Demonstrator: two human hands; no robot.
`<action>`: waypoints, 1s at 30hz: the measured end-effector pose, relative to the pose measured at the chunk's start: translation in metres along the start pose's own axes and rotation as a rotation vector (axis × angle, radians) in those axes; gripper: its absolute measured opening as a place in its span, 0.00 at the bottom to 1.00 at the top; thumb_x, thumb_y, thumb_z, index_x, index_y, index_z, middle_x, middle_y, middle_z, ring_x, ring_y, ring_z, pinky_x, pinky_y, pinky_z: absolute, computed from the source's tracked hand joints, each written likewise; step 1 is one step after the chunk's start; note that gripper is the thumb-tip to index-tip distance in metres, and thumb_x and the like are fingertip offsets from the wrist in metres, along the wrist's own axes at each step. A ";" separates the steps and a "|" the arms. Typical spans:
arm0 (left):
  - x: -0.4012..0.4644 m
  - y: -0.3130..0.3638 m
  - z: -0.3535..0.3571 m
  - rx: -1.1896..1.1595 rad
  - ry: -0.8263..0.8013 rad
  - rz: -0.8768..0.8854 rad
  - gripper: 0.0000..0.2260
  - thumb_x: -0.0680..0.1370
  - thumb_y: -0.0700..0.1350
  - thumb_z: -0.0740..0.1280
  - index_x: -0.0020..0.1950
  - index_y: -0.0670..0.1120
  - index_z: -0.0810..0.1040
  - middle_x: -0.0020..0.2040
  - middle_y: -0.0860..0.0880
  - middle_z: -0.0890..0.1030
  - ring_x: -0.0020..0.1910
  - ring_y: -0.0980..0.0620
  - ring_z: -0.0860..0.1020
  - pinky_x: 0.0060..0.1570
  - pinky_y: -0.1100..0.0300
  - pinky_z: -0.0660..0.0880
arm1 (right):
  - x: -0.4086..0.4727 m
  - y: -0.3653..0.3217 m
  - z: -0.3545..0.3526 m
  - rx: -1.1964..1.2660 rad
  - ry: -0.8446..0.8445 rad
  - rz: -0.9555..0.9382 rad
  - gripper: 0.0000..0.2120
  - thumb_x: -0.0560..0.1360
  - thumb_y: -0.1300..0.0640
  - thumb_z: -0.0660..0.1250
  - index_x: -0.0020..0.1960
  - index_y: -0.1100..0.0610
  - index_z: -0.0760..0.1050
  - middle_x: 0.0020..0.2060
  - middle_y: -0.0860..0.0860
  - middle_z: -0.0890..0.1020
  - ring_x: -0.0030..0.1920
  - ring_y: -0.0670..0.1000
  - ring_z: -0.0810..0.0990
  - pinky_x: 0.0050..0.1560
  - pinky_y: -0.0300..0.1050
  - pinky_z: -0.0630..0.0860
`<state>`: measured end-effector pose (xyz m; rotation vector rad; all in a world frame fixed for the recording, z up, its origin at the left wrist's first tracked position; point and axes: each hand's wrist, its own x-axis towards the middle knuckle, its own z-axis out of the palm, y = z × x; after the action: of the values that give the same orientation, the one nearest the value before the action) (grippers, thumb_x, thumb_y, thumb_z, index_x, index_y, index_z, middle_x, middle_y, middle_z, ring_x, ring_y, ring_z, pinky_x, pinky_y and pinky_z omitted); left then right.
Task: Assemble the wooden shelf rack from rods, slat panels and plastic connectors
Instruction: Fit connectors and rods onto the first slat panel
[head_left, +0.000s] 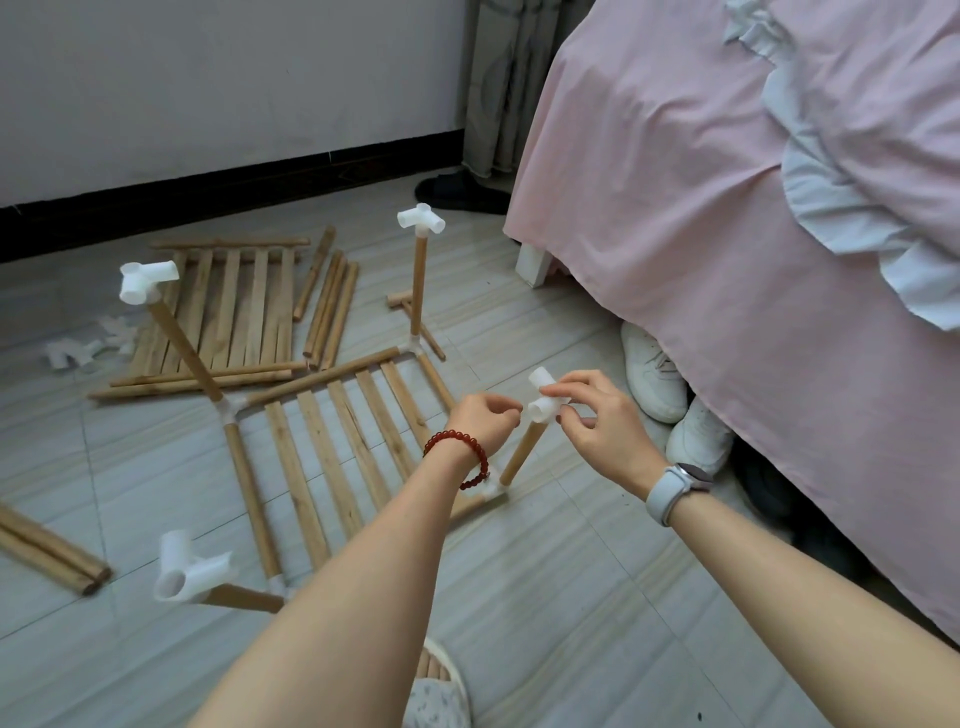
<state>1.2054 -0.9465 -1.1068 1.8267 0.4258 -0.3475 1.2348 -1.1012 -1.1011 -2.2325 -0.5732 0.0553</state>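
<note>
Rack base (332, 441), a slat panel framed by rods, lies flat on the floor tiles (571, 597) with an upright rod at each corner, so the next shelf level can sit on top. Nearest, a slipper (439, 691) shows at the bottom edge, then the near-left post with its white connector (189, 574) already capped, leaning toward the camera. Right hand (597, 421), watch on wrist, pinches the white connector (548, 400) on top of the near-right post (524, 452), fingers curled round its side arm, likely seating or turning it so the sockets face the neighbouring posts. Left hand (480, 415), red bead bracelet, is loosely curled just beside the same connector; whether it touches or holds anything cannot tell. Further out, two far posts carry connectors (148, 280) and (421, 218). Behind them a spare slat panel (228, 306) and loose rods (330, 306) lie waiting near the wall, spare connectors (88, 348) to the left. Bed with pink sheet (727, 234) on the right, white shoes (670, 400) tucked under it.
</note>
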 end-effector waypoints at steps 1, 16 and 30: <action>-0.001 -0.001 0.000 0.019 -0.040 -0.016 0.13 0.78 0.40 0.60 0.60 0.46 0.77 0.57 0.46 0.79 0.58 0.50 0.76 0.57 0.57 0.72 | 0.001 -0.002 0.000 0.013 -0.024 0.013 0.11 0.76 0.67 0.62 0.54 0.59 0.80 0.49 0.48 0.72 0.49 0.42 0.75 0.44 0.26 0.72; -0.003 0.005 0.000 -0.008 -0.267 -0.050 0.19 0.77 0.36 0.58 0.67 0.47 0.71 0.55 0.49 0.71 0.56 0.52 0.68 0.56 0.57 0.69 | 0.029 0.001 0.003 0.387 -0.207 0.702 0.07 0.76 0.59 0.66 0.53 0.60 0.79 0.55 0.58 0.81 0.59 0.53 0.77 0.59 0.44 0.69; -0.002 0.006 0.002 0.260 -0.331 -0.036 0.19 0.79 0.42 0.58 0.71 0.45 0.66 0.67 0.46 0.70 0.63 0.48 0.69 0.60 0.56 0.67 | 0.029 -0.003 0.000 0.263 -0.245 0.790 0.14 0.78 0.56 0.63 0.62 0.62 0.75 0.56 0.56 0.80 0.57 0.52 0.78 0.56 0.48 0.68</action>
<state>1.2066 -0.9505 -1.1012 1.9675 0.1889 -0.7463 1.2596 -1.0870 -1.0950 -2.0698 0.2160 0.7667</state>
